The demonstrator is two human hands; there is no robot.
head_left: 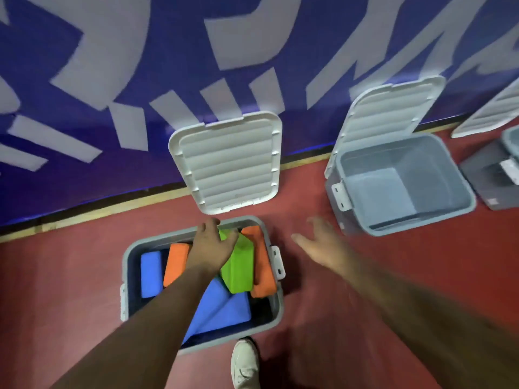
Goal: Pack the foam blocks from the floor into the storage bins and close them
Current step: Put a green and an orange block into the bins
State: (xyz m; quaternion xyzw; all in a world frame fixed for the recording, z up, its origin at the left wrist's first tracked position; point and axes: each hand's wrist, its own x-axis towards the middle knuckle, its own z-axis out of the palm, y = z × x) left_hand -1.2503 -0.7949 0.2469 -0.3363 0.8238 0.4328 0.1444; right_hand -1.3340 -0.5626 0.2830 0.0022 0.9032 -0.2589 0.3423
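Note:
A grey storage bin stands on the red floor below me, holding blue, orange and green foam blocks. My left hand reaches into it and grips the top of the green block, which stands tilted between an orange block and another orange block. Blue blocks lie at the left and bottom of the bin. Its white ribbed lid leans open against the wall. My right hand hovers over the floor right of the bin, fingers spread, holding nothing.
A second grey bin stands empty at the right, its lid open against the blue wall. A third bin and a dark box show at the right edge. My shoe is below the near bin.

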